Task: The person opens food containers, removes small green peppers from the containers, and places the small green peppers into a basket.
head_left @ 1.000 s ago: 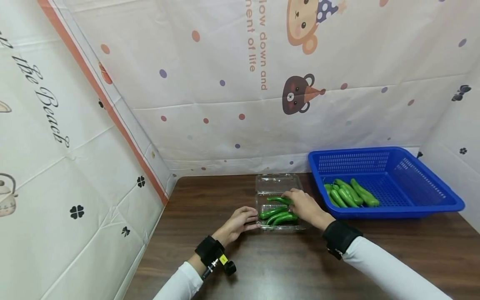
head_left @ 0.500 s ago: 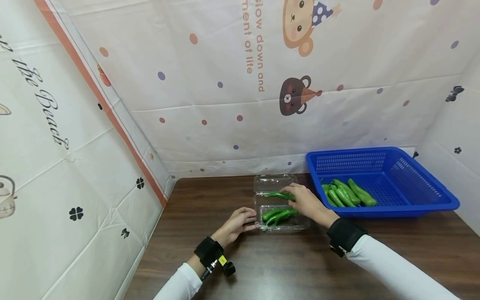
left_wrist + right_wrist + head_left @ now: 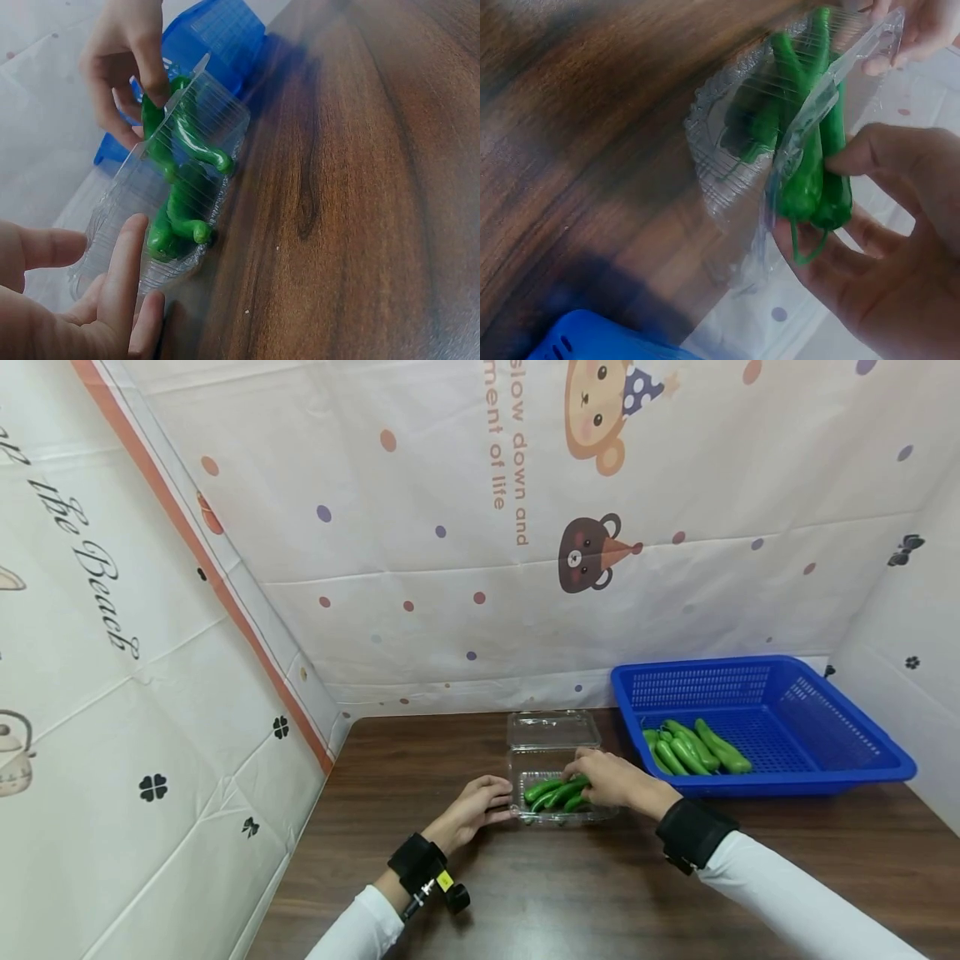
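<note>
A clear plastic clamshell box [image 3: 525, 758] sits on the brown table, its lid [image 3: 551, 729] lying open at the back. Several green peppers [image 3: 551, 793] lie in it. My right hand [image 3: 583, 775] reaches into the box. In the right wrist view its thumb and fingers [image 3: 870, 161] curl round green peppers [image 3: 819, 176] at the box rim [image 3: 810, 112]. My left hand [image 3: 497, 800] rests with straight fingers [image 3: 124, 274] against the left end of the box [image 3: 191, 142], beside the peppers [image 3: 174, 210].
A blue plastic basket [image 3: 817, 718] stands at the right rear of the table, with several more green peppers [image 3: 693, 747] in its left part. Printed fabric walls close in the left, back and right sides. Bare wood table [image 3: 570, 893] lies in front.
My right hand lifted a pepper up over the back of the box, then came back down and forward into the box. The left hand stayed at the box's left end.
</note>
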Demonstrator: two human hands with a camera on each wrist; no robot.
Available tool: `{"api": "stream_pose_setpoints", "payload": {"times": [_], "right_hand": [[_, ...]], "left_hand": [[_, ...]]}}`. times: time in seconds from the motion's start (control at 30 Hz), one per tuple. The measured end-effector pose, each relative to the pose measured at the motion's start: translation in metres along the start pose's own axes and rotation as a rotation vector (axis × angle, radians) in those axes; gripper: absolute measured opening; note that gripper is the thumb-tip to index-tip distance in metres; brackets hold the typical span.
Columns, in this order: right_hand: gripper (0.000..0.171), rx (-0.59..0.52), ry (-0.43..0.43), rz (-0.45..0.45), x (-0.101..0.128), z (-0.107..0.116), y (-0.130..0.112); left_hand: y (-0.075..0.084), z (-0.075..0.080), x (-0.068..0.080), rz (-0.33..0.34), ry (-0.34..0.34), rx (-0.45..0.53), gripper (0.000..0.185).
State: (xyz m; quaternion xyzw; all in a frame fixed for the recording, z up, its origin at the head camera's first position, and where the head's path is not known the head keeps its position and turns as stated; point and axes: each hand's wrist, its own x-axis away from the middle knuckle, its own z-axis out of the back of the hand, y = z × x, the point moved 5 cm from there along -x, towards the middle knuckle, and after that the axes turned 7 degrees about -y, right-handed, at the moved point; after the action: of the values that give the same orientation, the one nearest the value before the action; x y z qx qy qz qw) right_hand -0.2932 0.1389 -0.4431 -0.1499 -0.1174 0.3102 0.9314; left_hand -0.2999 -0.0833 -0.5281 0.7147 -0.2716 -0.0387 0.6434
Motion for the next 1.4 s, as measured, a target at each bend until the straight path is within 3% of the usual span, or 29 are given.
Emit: {"api": "stream_pose_setpoints", "payload": {"times": [0.67,0.93,1.27,1.4], "right_hand": [[0.041,-0.028,-0.139,0.060,-0.001,-0.002,-0.004],[0.038,0.031,-0.047,0.147,0.000,0.009,-0.012],[0.037,0.061,0.050,0.156,0.003,0.036,-0.018],[0.035,0.097,0.131,0.180,0.004,0.050,-0.021]], "left_hand": [[0.000,0.000,-0.001,-0.004,0.009,-0.004,0.024],[0.000,0.000,-0.002,-0.006,0.020,-0.002,0.023],[-0.002,0.001,-0.001,-0.006,0.010,-0.007,0.024],[-0.002,0.001,0.000,-0.012,0.011,0.000,0.024]]}}
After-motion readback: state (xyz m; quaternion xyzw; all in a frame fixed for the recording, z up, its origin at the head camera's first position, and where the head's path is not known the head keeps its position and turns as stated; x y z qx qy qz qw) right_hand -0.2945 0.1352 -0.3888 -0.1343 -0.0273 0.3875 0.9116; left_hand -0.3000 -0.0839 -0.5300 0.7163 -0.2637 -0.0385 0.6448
